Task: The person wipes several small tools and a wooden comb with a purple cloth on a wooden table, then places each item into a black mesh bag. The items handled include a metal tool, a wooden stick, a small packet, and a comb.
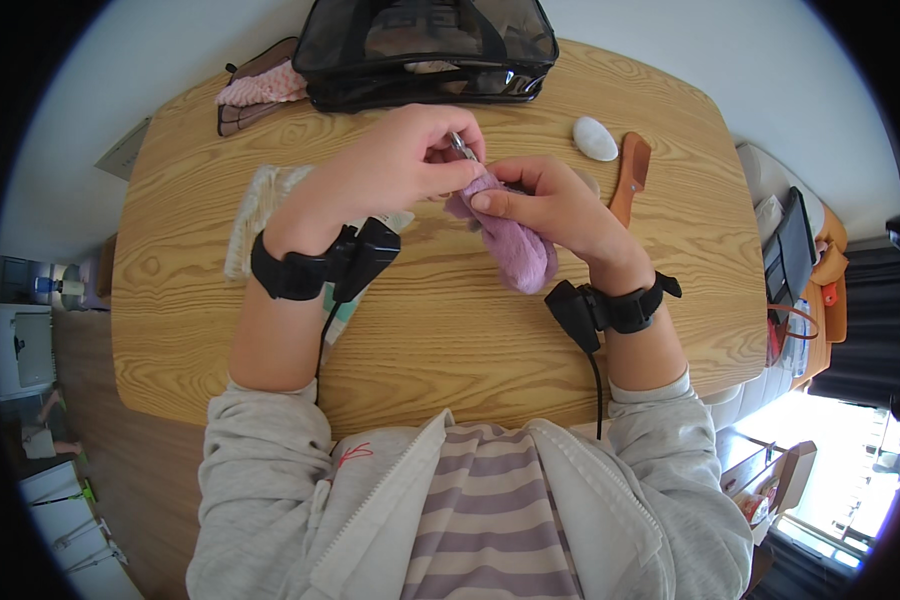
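Both my hands are raised over the middle of a wooden table, close together. My left hand (397, 159) grips a small shiny metal object (460, 145) between thumb and fingers; its exact kind is hard to tell. The thumb of that hand also meets the upper end of a fuzzy purple cloth (521, 251). Pinched between thumb and fingers, that cloth hangs bunched from my right hand (544, 196). Something small and grey is partly hidden behind the cloth. Each wrist wears a black strap with a black device and a cable.
A black see-through bag (427, 56) stands at the table's far edge, beside a pink cloth (262, 86) on a brown one. A white oval object (595, 139) and a wooden comb (631, 176) lie right. Cotton swabs in clear packaging (251, 225) lie left, partly behind my forearm.
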Demonstrator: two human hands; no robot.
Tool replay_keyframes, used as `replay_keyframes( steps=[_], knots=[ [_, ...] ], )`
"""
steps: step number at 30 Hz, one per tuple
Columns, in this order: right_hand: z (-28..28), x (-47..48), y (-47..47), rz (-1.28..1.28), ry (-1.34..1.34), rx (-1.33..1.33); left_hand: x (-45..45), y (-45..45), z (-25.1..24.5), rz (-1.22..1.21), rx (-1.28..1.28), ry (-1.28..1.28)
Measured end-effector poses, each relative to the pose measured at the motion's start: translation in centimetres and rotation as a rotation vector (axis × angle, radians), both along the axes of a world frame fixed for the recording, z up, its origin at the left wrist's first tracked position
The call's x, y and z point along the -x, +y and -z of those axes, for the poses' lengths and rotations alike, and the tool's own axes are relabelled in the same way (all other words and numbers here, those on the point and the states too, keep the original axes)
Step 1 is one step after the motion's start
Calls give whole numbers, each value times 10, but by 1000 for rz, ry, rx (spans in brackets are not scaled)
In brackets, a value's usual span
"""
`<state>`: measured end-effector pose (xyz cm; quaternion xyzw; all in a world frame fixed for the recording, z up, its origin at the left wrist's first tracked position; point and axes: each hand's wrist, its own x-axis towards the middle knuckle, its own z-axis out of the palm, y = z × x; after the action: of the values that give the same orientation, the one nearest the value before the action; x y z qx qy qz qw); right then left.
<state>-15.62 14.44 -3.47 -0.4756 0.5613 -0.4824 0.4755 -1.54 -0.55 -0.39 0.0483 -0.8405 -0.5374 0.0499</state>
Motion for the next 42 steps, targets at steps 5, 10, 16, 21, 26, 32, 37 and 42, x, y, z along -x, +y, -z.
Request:
replay_keyframes(
  steps=[5,10,16,21,26,32,37,42],
  knots=[
    [-1,8,2,-59,-20,-36,-5,-7,-5,-96,-41,-4],
    [1,11,3,-110,-36,-13,-8,-12,-10,-125,-50,28],
    [0,11,2,-119,64,-60,-4,-8,-4,-103,-103,72],
    [-2,7,3,-106,45,-20,-4,-5,-5,-81,-129,27],
    [0,3,1,-80,11,32,-2,-1,-4,-37,-98,31],
    [0,-4,1,-45,-65,85,2,2,-2,-30,-78,-40],
    [-2,-5,1,-34,-105,75,2,2,-3,-21,-154,29],
    [-3,-1,2,-96,-13,39,-1,0,-4,-131,-124,104]
  ],
)
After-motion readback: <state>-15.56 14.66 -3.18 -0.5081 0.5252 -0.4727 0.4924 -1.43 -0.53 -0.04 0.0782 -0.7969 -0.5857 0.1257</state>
